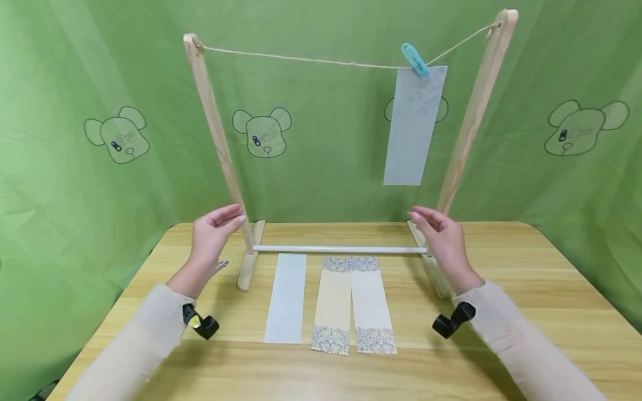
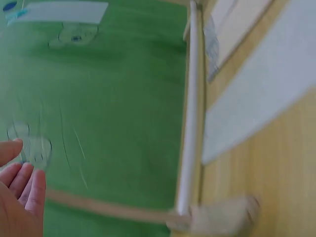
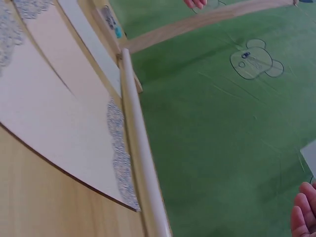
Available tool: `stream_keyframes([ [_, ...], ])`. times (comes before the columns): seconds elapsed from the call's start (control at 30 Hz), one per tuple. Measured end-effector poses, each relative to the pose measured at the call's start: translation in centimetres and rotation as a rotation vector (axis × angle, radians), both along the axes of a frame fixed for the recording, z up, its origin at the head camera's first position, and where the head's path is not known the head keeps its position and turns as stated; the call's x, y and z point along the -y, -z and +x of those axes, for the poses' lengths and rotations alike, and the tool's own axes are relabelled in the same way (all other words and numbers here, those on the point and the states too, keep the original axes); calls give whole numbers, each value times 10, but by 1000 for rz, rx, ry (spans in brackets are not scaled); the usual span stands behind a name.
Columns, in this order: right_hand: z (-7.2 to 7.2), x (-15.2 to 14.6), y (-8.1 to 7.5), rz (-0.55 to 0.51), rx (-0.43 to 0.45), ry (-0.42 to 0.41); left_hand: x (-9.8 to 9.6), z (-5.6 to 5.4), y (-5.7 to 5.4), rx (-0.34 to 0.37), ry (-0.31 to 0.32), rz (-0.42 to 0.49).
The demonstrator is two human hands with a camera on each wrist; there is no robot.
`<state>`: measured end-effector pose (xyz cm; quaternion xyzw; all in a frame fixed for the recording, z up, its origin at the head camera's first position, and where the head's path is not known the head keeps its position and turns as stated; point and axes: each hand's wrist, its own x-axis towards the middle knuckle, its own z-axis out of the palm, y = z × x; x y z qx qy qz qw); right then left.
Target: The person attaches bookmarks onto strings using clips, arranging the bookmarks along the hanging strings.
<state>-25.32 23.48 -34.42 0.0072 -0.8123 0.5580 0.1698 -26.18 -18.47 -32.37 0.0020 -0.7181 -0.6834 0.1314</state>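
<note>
My left hand [image 1: 213,236] is raised by the left post [image 1: 215,122] of a wooden stand, its fingers loosely bent with nothing between them. Likewise, the right hand [image 1: 443,236] hovers near the right post [image 1: 473,122], holding nothing. A string [image 1: 301,58] spans the two post tops. From its right part hangs a pale strip of paper [image 1: 413,133], gripped at the top by a light blue clothespin [image 1: 415,60]. On the table, below and between the hands, lie a plain pale strip [image 1: 286,301] and two lace-patterned strips [image 1: 332,301], their upper ends touching or overlapping.
A white rod [image 1: 341,249] joins the stand's feet [image 1: 246,273] low across the wooden table [image 1: 331,379]. Small clips [image 3: 108,19] lie beyond the left foot, mostly hidden by the left hand in the head view. A green curtain [image 1: 321,189] with bear outlines hangs behind.
</note>
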Motion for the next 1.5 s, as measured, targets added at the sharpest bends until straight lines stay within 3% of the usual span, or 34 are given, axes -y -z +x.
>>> stream_keyframes([
  [0.17, 12, 4, 15, 4, 16, -49, 25, 2, 21, 18, -3, -30],
  [0.4, 27, 8, 39, 46, 113, -137, 60, 5, 45, 45, -31, 20],
  [0.6, 46, 14, 58, 139, 161, -177, 82, 7, 65, 111, -36, -52],
  [0.77, 58, 22, 69, 126, 194, -207, 96, 11, 76, 184, -52, -126],
  [1.03, 77, 37, 82, 131, 288, -194, 112, 13, 94, 332, -81, -179],
  [1.27, 81, 41, 91, 144, 286, -188, 115, 15, 106, 402, -124, -160],
  [1.5, 84, 47, 95, 351, 243, -171, 114, 13, 111, 394, -173, -159],
])
